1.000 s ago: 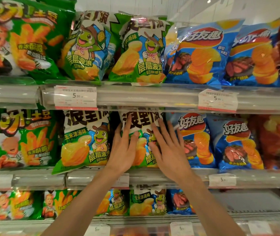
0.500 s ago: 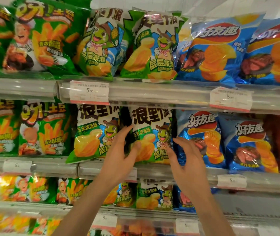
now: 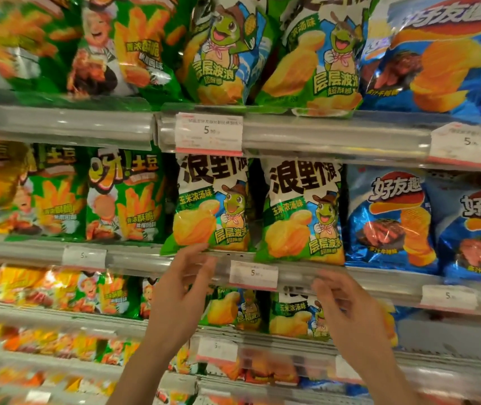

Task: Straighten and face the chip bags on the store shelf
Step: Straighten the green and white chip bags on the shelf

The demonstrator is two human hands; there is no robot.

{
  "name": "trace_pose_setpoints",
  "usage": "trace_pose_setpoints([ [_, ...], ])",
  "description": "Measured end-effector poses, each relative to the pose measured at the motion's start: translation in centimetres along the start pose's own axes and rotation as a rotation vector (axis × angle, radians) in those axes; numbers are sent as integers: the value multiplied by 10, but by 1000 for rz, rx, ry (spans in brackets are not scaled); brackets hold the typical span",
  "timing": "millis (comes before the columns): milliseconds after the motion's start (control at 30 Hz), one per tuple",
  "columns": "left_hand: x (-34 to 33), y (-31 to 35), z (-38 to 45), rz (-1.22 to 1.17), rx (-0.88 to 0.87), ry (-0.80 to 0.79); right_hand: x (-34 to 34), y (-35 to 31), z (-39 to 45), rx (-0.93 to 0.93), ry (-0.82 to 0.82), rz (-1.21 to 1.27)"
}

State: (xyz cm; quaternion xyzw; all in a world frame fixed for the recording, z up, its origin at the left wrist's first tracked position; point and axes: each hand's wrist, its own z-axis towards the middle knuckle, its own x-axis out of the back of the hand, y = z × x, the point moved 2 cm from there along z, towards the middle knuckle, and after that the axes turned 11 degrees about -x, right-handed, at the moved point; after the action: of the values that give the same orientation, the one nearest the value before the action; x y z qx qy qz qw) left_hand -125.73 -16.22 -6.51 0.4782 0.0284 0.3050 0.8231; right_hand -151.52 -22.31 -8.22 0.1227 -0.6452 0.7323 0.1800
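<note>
Both my hands have dropped off the turtle chip bags they were touching a second ago and now hang below the middle shelf rail (image 3: 306,273), and my view has slid rightwards and closer.

The shelving fills the whole view: three tiers of chip bags behind clear plastic rails carrying white price tags (image 3: 253,274). Green fry bags (image 3: 125,200) stand at left, blue bags (image 3: 391,220) at right.

The two turtle bags sit on the middle shelf, upright, long axis vertical, fronts facing me. The left turtle bag (image 3: 211,204) tilts slightly, its lower corner overhanging the rail; the right turtle bag (image 3: 302,213) stands squarer.

Both bags lie above and just ahead of my hands. My left hand (image 3: 180,290) is nearer, fingertips just under the left bag's bottom edge, fingers loosely curved and holding nothing. My right hand (image 3: 347,308) is blurred, fingers spread and empty, below the right bag.
</note>
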Motion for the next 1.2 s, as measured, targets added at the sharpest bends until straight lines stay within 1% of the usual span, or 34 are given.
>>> trace_pose_setpoints([
  [133,30,-10,16,-30,-40,-7,-30,-13,-7,-20,28,-3],
  [267,57,-20,38,-39,-73,-32,-66,-38,-15,2,49,17],
  [433,60,-22,65,8,-121,-96,-96,-89,-2,64,61,44],
  [533,50,-18,88,-20,-75,-144,-110,-117,26,56,38,89],
  [667,35,-10,122,-64,-16,-154,-126,-148,65,38,-26,60],
  [767,26,-7,144,-127,115,-132,-134,-155,80,-23,-108,97],
  [867,21,-12,153,-165,193,-134,-143,-152,86,-44,-150,132],
  [1000,16,-16,152,-208,199,-129,-146,-149,82,-52,-104,191],
  [1200,9,-22,159,-192,167,-118,-147,-147,85,-40,16,73],
])
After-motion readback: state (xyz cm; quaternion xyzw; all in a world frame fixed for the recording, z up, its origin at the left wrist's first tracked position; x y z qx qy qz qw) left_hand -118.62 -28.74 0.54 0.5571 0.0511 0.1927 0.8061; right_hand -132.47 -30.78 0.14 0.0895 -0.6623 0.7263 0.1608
